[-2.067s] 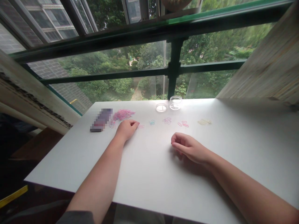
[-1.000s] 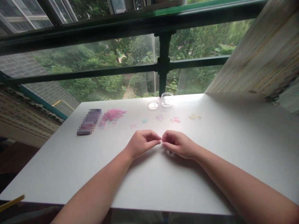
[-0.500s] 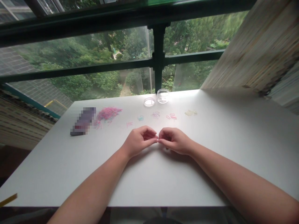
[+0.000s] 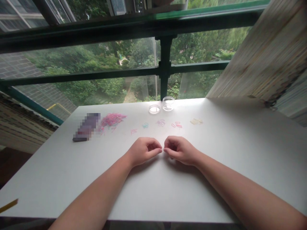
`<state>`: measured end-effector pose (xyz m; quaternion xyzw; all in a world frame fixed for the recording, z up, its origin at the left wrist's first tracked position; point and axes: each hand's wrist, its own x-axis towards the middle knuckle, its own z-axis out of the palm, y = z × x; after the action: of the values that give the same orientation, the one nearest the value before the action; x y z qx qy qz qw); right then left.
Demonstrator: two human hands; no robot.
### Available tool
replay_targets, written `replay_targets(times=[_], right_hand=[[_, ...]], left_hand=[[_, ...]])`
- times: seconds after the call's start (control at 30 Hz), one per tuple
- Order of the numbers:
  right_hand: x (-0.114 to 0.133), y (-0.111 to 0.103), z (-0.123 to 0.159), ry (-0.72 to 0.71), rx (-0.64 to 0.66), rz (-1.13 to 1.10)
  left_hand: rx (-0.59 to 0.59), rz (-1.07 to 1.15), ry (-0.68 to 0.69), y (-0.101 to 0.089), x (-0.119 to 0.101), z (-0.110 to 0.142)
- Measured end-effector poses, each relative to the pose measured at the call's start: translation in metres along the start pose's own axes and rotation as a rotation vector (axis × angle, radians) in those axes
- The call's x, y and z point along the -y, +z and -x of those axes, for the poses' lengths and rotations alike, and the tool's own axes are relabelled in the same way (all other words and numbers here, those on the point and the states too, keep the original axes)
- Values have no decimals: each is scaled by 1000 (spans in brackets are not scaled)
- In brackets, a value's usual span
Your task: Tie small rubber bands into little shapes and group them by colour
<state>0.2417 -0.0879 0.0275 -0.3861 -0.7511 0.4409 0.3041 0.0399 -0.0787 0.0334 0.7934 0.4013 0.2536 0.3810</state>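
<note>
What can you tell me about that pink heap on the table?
The pink heap is a loose, low mound of many small, thin pieces, mostly pink, with a few bluish-green bits along its near edge and strays spilling toward the viewer. Single shapes and the material are too small to tell. It lies on the left, far part of the white table, just right of a dark, pixelated object. Neither hand touches it.

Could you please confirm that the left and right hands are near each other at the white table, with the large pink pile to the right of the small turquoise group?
Not quite: the head view shows the large pink pile to the left of the small turquoise group. The left hand and right hand are indeed near each other at the white table.
</note>
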Motion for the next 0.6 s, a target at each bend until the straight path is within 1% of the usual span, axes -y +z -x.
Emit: replay_targets(times=[0.23, 0.33, 0.4, 0.47, 0.57, 0.6], right_hand=[[-1, -1, -1, 8, 8, 0], [-2, -2, -2, 49, 27, -35], [-3, -2, -2, 90, 34, -74], [-4, -2, -1, 126, 39, -116], [-6, -2, -1, 153, 46, -151], [-6, -2, -1, 154, 47, -150]], left_hand=[[22, -62, 37, 1, -3, 1], [-16, -111, 48, -5, -1, 0], [-108, -179, 30, -16, 4, -1], [-249, -269, -22, -31, 13, -3], [-478, -385, -135, -56, 31, -4], [-533, -415, -167, -62, 37, -4]])
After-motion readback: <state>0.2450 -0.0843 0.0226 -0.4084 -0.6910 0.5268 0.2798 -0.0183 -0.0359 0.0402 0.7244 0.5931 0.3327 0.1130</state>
